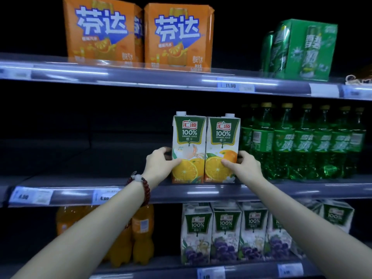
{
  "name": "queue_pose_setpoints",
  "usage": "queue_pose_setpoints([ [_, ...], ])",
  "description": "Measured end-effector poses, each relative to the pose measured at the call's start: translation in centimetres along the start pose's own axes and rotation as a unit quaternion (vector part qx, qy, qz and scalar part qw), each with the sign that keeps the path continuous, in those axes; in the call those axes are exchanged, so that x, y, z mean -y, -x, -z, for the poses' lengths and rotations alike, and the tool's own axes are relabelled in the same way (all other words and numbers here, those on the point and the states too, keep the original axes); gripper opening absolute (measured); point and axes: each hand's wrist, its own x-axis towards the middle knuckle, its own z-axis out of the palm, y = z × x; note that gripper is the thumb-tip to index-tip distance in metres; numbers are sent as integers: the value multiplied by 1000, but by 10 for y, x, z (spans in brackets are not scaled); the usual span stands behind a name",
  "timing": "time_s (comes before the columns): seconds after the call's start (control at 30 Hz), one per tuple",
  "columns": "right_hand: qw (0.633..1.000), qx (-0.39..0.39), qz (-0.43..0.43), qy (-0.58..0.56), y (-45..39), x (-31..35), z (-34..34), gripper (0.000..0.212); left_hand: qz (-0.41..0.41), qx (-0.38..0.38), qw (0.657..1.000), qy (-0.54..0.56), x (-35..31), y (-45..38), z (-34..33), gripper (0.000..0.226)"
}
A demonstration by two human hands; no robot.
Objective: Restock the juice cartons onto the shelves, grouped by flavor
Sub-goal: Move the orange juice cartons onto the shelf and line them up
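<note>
Two orange juice cartons stand upright side by side on the middle shelf (141,193), touching each other. My left hand (160,163) grips the left orange carton (188,137) low on its left side, thumb on the front. My right hand (244,165) grips the right orange carton (222,137) low on its right side, thumb across the front. On the shelf below, several grape juice cartons (225,232) stand in a row.
Green soda bottles (302,141) stand close to the right of the orange cartons. The middle shelf to the left of them is dark. Orange soda packs (138,33) and a green can pack (306,49) sit on the top shelf. Orange soda bottles (141,234) stand at lower left.
</note>
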Motion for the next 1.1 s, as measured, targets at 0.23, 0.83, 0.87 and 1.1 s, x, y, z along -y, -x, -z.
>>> queue_pose_setpoints([
  [0.23,989,-24,-61,131,32,25,-13,31,-79,93,987,-100,4,16,49,5],
  [0.83,955,251,54,150,136,199,-224,13,-51,85,951,-292,114,76,287,16],
  [0.87,952,262,70,143,140,211,-239,13,-37,73,952,-295,122,79,303,16],
  [1.1,928,329,153,86,171,289,-346,12,42,-9,945,-325,173,97,412,18],
])
